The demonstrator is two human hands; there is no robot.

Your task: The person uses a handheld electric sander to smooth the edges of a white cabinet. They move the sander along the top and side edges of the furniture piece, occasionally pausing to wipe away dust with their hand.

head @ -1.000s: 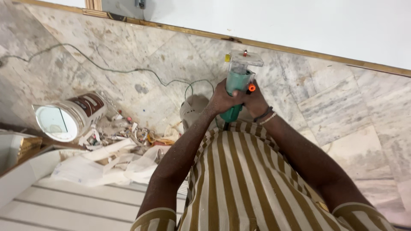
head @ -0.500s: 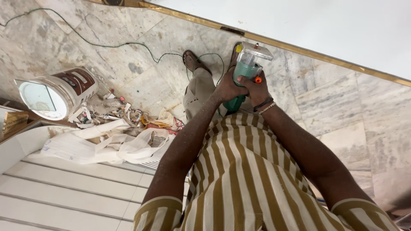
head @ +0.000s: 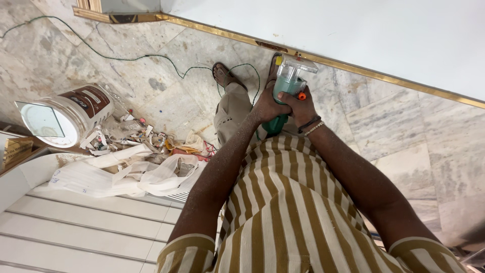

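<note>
A teal handheld power tool (head: 287,86) with a clear plastic guard and an orange button is held out in front of my striped shirt. My left hand (head: 269,105) is wrapped around its body from the left. My right hand (head: 302,108), with bands on the wrist, grips it from the right. The tool's front end is over the marble floor (head: 166,76), close to the brass strip (head: 353,64) at the foot of the white wall panel. Both forearms are dusted with fine powder. My sandalled foot (head: 222,76) shows beyond the tool.
A thin green cable (head: 108,55) snakes over the floor toward my feet. A white and brown bucket (head: 68,117) lies on its side at the left, beside scrap paper, a plastic bag (head: 151,174) and debris. A white ribbed panel (head: 76,227) lies at lower left.
The view has tilted down and shifted, so the floor, my foot and leg show more. Both hands keep the same grip on the tool, which stays near the wall's base strip.
</note>
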